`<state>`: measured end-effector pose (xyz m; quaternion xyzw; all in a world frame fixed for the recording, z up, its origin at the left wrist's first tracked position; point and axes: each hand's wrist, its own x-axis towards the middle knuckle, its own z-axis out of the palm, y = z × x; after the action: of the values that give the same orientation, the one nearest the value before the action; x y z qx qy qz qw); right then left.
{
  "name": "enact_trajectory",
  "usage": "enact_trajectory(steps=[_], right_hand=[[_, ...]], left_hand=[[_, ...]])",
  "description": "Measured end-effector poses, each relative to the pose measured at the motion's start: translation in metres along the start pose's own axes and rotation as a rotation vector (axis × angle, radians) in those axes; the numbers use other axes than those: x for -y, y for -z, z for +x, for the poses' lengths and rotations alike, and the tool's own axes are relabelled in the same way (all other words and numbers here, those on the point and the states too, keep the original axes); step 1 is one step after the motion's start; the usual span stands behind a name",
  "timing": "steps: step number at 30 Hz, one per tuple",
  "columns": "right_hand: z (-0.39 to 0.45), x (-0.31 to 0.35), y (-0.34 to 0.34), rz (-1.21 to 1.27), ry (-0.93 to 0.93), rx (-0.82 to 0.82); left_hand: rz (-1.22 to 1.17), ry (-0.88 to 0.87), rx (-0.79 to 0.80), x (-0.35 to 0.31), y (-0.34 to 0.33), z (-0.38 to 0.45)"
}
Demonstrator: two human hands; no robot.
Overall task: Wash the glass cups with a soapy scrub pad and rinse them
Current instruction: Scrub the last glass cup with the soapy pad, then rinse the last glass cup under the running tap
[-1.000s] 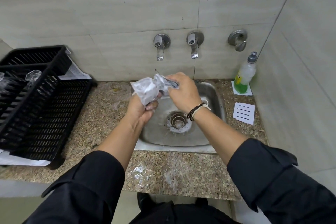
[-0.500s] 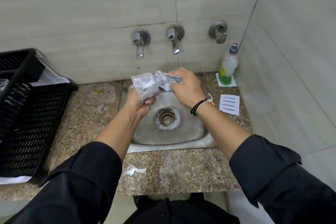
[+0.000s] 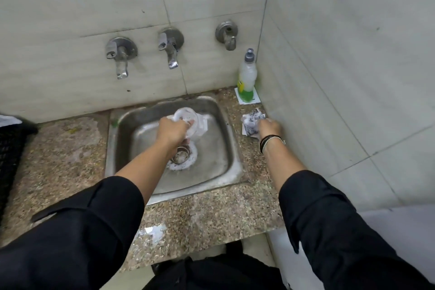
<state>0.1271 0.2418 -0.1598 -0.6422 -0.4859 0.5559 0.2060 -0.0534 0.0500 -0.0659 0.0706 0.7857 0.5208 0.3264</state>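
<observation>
Left hand: the left hand [image 3: 173, 130] is over the steel sink [image 3: 229, 146], fingers curled round a soapy glass cup [image 3: 188, 119] and gripping it.
Glass cup: clear, coated in white foam, tilted with its open mouth turned up and away from the person; it is held above the sink bowl, behind the drain [image 3: 181, 155], touching nothing but the hand.
Right hand: the right hand [image 3: 268, 126] is out over the counter to the right of the sink, touching a foamy scrub pad [image 3: 253, 120]. Whether the fingers pinch the pad or only rest on it cannot be told, since the hand hides the contact.
Scrub pad: dark mesh clotted with white suds, lying on a small white card on the granite counter [image 3: 70, 148], just beside the sink's right rim and near the side wall.
Wrist: dark and pale cord bracelets [image 3: 270, 140] circle the right wrist; both forearms are bare below rolled black sleeves.
Drain: ringed with white foam in the middle of the bowl.
Taps: three metal wall taps; the left tap [image 3: 121, 54] and the middle tap [image 3: 170, 46] stand above the sink, the right tap [image 3: 227, 34] above the counter corner. No water stream is visible.
Soap bottle: a clear bottle of green dish soap [image 3: 247, 77] with a grey cap stands upright on a white card in the back right corner, behind the scrub pad.
Dish rack: the edge of a black plastic rack [image 3: 10, 148] shows at the far left on the counter.
</observation>
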Motion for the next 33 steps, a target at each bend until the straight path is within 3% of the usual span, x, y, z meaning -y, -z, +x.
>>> enact_trajectory(steps=[4,6,9,18,23,29,33], right_hand=[[-0.05,0.015,0.017,-0.111,0.026,-0.151],[-0.065,0.012,0.02,-0.254,0.112,-0.193],[-0.08,0.015,0.01,-0.256,0.272,-0.201],[-0.138,0.149,-0.082,-0.186,0.762,0.185],[-0.152,0.216,-0.136,-0.471,1.039,0.092],[-0.144,0.243,-0.149,-0.786,1.098,-0.007],[-0.122,0.267,-0.122,-0.83,1.131,0.29]], left_hand=[[-0.015,0.075,-0.011,0.013,-0.008,0.003],[-0.045,0.114,-0.031,0.016,-0.008,0.005],[-0.112,0.185,-0.073,0.015,-0.004,0.011],[-0.324,0.223,-0.094,-0.012,0.028,0.02],[-0.382,0.222,-0.12,-0.028,0.053,0.027],[-0.409,0.232,-0.165,-0.024,0.079,0.028],[-0.406,0.254,-0.17,-0.015,0.085,0.028]])
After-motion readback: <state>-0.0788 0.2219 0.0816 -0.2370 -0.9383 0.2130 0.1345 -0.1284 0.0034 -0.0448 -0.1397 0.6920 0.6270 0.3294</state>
